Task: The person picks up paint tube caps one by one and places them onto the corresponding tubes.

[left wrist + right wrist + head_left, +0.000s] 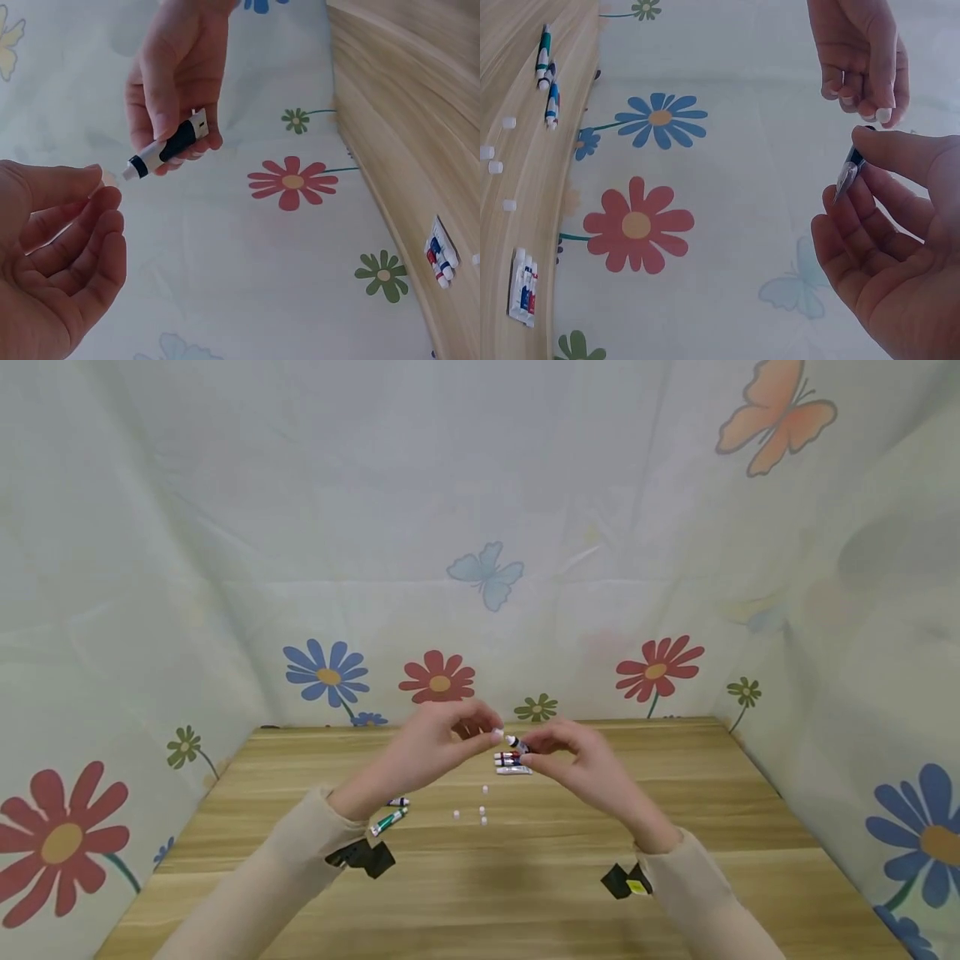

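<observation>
the person holds both hands up over the middle of the wooden table (675, 793), close together but not touching. the right hand (581, 760) has its thumb and fingers curled round a small paint tube (166, 150) with a black band, tilted so its open nozzle points toward the other hand. the left hand (438, 743) pinches a tiny white cap (109, 178) between thumb and forefinger, just off the tube's tip; a small gap shows between cap and nozzle.

below the hands, on the table, a few more tubes lie side by side (512, 762), red and blue bands showing. four loose white caps (481, 810) sit scattered nearer the person. two tubes, one green and one blue (392, 816), lie by the left forearm. a flowered cloth with butterflies (487, 572) hangs behind and to both sides of the table.
</observation>
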A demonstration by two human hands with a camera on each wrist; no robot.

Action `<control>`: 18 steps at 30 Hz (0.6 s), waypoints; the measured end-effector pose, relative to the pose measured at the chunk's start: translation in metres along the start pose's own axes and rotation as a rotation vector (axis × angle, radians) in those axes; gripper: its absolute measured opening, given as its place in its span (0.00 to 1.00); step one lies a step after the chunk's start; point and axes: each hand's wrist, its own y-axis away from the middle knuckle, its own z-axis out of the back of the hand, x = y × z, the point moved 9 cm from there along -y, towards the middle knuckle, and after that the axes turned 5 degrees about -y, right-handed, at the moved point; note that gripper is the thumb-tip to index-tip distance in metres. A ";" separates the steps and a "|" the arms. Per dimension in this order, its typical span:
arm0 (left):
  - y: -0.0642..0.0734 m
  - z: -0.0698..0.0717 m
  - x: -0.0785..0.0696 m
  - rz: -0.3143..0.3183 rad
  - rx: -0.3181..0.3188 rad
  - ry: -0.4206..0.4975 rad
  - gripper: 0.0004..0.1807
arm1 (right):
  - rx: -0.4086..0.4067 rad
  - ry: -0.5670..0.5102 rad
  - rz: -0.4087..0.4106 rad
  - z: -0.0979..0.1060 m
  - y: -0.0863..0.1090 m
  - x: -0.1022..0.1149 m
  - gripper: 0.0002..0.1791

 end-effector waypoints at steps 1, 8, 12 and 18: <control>0.001 0.000 -0.003 -0.016 -0.001 -0.006 0.06 | 0.007 -0.006 0.006 -0.001 0.001 0.002 0.11; 0.006 -0.003 -0.011 -0.064 0.015 -0.045 0.05 | 0.031 -0.004 0.054 -0.006 0.002 0.013 0.11; 0.007 -0.005 -0.012 -0.064 0.036 -0.058 0.05 | 0.039 -0.013 0.075 -0.008 0.004 0.017 0.11; 0.009 -0.008 -0.017 -0.085 0.047 -0.067 0.06 | 0.042 -0.015 0.094 -0.009 0.006 0.019 0.11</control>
